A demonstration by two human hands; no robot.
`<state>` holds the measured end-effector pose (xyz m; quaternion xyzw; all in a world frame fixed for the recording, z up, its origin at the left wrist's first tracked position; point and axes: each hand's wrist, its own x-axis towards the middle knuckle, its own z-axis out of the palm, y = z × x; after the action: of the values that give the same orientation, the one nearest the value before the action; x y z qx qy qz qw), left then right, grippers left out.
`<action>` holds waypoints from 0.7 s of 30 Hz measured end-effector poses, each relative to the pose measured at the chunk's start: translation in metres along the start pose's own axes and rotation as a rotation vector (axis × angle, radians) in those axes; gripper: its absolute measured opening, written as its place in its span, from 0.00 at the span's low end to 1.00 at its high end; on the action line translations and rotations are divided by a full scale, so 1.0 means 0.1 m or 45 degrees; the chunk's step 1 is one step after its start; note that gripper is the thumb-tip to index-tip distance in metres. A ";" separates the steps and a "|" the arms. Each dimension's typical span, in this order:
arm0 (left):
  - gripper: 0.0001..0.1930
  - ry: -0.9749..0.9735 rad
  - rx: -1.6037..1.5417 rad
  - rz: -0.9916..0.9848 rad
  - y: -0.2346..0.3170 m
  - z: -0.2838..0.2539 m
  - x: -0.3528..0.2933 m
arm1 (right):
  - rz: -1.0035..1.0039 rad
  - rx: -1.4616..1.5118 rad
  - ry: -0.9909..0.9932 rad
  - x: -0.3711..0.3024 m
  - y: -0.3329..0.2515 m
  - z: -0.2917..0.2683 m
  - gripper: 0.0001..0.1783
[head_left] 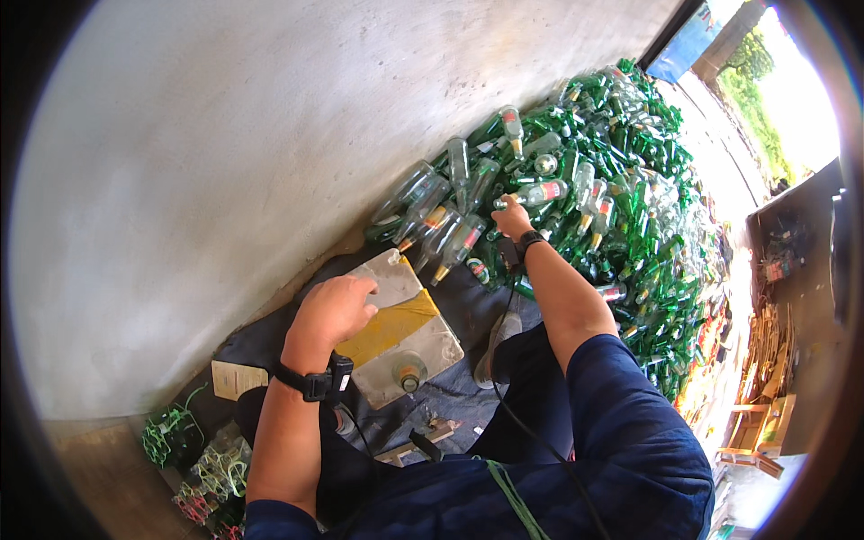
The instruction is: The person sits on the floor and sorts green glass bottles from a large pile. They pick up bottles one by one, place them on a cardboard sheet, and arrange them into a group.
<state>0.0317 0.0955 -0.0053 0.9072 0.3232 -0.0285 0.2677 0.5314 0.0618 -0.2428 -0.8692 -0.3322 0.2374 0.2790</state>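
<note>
My right hand (511,218) reaches to the near edge of the bottle heap. Its fingers are closed on the neck of a clear glass bottle (547,191) with a red and white label. My left hand (335,310) hovers over a pale box (432,337) with a yellow band across it. Thumb and forefinger are apart there, and I see nothing between them; the other fingers are mostly hidden. On the box's near part a clear bottle (409,371) stands upright, seen from above.
A large heap of green and clear bottles (621,135) spreads along the pale wall (225,162). Dark sheeting (279,333) lies under the box. Green netting (171,432) and clear bottles sit at lower left, near a cream card (238,380). Wooden pieces (765,423) stand at right.
</note>
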 end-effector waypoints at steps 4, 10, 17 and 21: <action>0.17 -0.008 0.016 -0.054 -0.09 -0.04 0.07 | 0.085 -0.005 -0.104 0.01 -0.30 0.13 0.38; 0.17 -0.053 0.006 -0.087 -0.08 -0.01 0.29 | -0.019 -0.215 -0.089 0.24 -0.12 0.19 0.37; 0.17 -0.062 0.011 -0.148 -0.07 -0.04 0.24 | 0.149 -0.319 -0.151 0.24 -0.39 0.06 0.35; 0.17 -0.028 0.007 -0.221 -0.11 -0.09 0.09 | 0.114 -0.295 -0.151 0.21 -0.55 0.13 0.25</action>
<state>0.0313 0.1124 -0.0045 0.8762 0.3975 -0.0625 0.2652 0.5134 0.1154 -0.2213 -0.8939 -0.3343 0.2605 0.1460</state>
